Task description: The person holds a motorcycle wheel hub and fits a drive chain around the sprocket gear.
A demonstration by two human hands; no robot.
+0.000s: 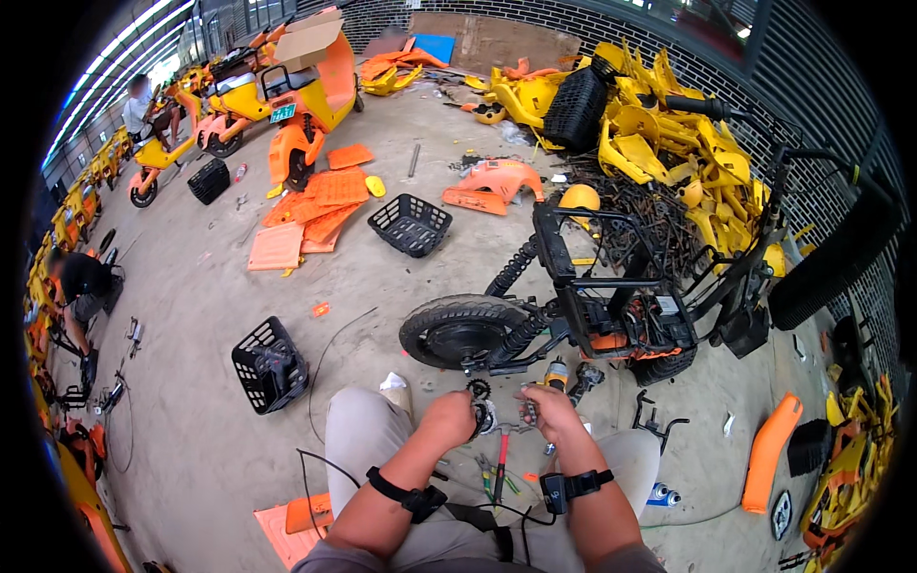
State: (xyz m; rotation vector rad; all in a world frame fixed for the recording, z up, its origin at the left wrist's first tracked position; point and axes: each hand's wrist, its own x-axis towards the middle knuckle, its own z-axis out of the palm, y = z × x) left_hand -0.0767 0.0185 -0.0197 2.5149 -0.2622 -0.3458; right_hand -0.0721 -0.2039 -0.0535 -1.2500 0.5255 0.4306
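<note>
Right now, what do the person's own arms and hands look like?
The left hand and right hand wear no gloves. Around each forearm goes a black strap, with a small, boxy black device on the left strap and right strap. Thin black cables run nearby. Grey sleeves show at the bottom.

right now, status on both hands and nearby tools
Left hand gripping dark toothed part. Right hand holding small grey piece, details unclear. Hammer on floor below.
</note>
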